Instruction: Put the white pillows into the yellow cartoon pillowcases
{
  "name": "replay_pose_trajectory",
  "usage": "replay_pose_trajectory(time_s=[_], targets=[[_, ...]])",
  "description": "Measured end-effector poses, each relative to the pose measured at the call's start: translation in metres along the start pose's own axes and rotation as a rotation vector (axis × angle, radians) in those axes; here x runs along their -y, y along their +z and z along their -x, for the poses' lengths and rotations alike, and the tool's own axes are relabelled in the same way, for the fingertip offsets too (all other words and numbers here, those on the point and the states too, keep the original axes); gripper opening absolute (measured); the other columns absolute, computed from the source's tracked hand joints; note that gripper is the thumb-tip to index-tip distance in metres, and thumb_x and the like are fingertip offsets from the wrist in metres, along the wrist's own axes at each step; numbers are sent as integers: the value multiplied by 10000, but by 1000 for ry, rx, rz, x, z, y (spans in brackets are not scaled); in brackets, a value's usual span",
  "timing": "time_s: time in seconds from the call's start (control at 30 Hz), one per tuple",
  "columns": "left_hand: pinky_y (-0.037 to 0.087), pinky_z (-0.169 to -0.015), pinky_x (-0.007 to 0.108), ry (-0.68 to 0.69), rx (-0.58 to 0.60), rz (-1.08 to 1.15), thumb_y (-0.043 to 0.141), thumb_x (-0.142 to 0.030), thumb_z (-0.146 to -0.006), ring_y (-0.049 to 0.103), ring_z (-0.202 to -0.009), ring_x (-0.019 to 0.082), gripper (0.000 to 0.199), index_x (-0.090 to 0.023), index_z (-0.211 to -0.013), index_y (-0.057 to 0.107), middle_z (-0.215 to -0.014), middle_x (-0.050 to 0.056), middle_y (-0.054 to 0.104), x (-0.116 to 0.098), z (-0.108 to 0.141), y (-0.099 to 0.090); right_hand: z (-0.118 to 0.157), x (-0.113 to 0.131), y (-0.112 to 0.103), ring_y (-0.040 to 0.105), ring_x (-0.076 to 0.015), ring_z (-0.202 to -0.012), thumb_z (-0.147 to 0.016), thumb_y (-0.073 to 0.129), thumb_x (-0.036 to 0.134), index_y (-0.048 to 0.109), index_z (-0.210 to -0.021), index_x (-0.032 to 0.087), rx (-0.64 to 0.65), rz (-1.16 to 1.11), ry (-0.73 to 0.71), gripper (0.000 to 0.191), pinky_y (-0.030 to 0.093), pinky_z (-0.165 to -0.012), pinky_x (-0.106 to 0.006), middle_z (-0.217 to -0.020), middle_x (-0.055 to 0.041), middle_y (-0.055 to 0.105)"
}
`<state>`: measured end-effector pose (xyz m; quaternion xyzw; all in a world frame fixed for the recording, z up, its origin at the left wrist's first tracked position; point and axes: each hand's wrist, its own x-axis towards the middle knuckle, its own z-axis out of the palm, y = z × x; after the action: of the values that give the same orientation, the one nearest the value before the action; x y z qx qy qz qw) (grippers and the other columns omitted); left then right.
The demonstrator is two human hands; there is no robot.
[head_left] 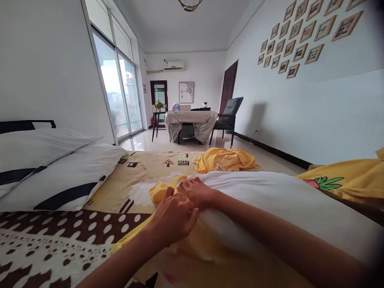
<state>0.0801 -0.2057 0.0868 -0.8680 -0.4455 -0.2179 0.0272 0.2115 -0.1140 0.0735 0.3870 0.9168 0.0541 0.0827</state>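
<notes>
A yellow fabric cover and a plump white quilt meet under my hands on the bed. My left hand is closed, its fingers curled onto the edge of the yellow cover. Close beside it, my right hand lies over the quilt's end with its fingers bent and closed on the white cloth. The fingertips of both hands nearly touch, and the fabric beneath them is partly hidden. More of the yellow cover spreads below my forearms, blurred at the bottom of the view.
Beneath lies a patterned brown and beige blanket. White pillows with dark bands rest at the left. A crumpled yellow cloth is at the bed's far edge, another yellow cloth at the right. Beyond stand a covered table and a black chair.
</notes>
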Motion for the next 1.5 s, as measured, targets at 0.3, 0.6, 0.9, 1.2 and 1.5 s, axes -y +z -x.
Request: replay_pose_trajectory(time_s=[0.3, 0.6, 0.9, 1.2, 1.5], targets=[[295, -788, 330, 17, 42, 124, 433, -167, -738, 477, -648, 135, 218, -160, -528, 375, -584, 4, 521, 24, -4, 21, 120, 6, 19, 424, -302, -1246, -791, 552, 455, 353, -1412, 136, -371, 17, -26, 726, 329, -983, -469, -1382, -168, 463], [282, -841, 352, 144, 158, 239, 468, -146, -676, 455, -720, 147, 212, -152, -496, 356, -576, 2, 473, 16, -4, 24, 161, -14, 76, 558, -273, -981, -825, 380, 66, 323, -1438, 184, -631, 454, 27, 628, 387, -832, -425, -1091, -156, 614], [366, -733, 320, 96, -33, 287, 444, -105, -680, 467, -771, 174, 137, -176, -563, 443, -689, 35, 499, -25, -59, -5, 85, -30, 17, 440, -143, -603, -817, 401, 134, 630, -781, 164, -579, 18, 66, 234, 332, -546, -258, -692, -47, 549], [372, -810, 366, 52, 55, 117, 427, -100, -672, 501, -888, 205, 135, -177, -699, 535, -869, 61, 556, 30, -52, 29, 18, -8, 54, 502, -195, -780, -768, 471, 124, 618, -915, 133, -417, -65, 59, 208, 424, -702, -314, -884, -103, 608], [415, -736, 397, -341, 157, 50, 344, -331, -895, 595, -798, 269, 305, -180, -784, 585, -789, 96, 634, 69, 81, 66, 76, 8, 80, 373, -354, -1220, -836, 449, 209, 326, -1422, 141, -593, 369, 31, 603, 323, -942, -488, -1394, -192, 402]])
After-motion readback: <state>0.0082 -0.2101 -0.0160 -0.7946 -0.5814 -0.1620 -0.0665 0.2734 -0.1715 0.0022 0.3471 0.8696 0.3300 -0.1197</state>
